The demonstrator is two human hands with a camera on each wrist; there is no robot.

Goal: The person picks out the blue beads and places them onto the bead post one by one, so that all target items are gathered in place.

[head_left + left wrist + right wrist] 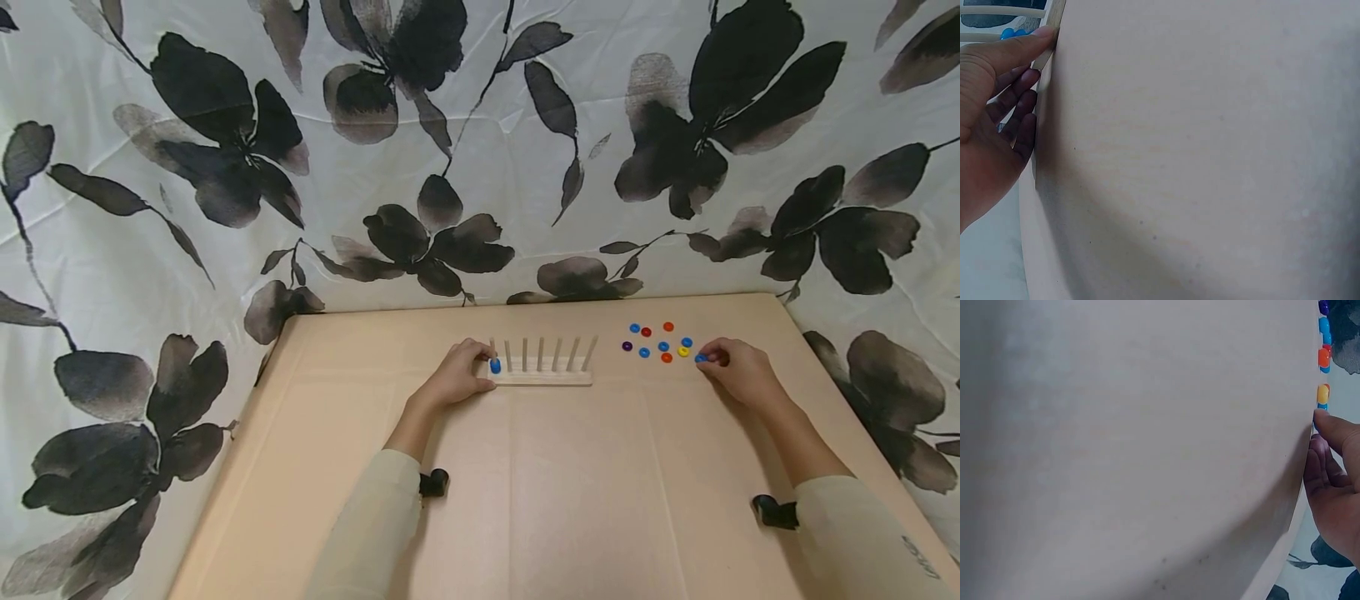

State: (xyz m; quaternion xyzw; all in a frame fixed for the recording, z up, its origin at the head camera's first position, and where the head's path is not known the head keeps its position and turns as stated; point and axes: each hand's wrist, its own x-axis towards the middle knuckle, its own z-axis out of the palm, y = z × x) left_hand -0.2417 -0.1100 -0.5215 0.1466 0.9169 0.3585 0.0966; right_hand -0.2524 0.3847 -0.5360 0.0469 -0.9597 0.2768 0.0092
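Note:
My left hand [461,371] grips the left end of a pale wooden peg stand [543,379], which carries a row of several upright pegs. On its leftmost peg sit blue beads [495,367], low near the base; in the left wrist view the thumb [1041,32] lies against the base beside them. At the right, my right hand [742,372] pinches a blue bead [701,358] between thumb and fingertips, down at the tabletop. That bead is mostly hidden by the fingers in the right wrist view.
Several loose beads lie left of my right hand, among them a purple bead [627,346], a yellow bead [683,352] and an orange bead [668,327]. The light tabletop [570,483] ends at the back against a floral cloth [450,167].

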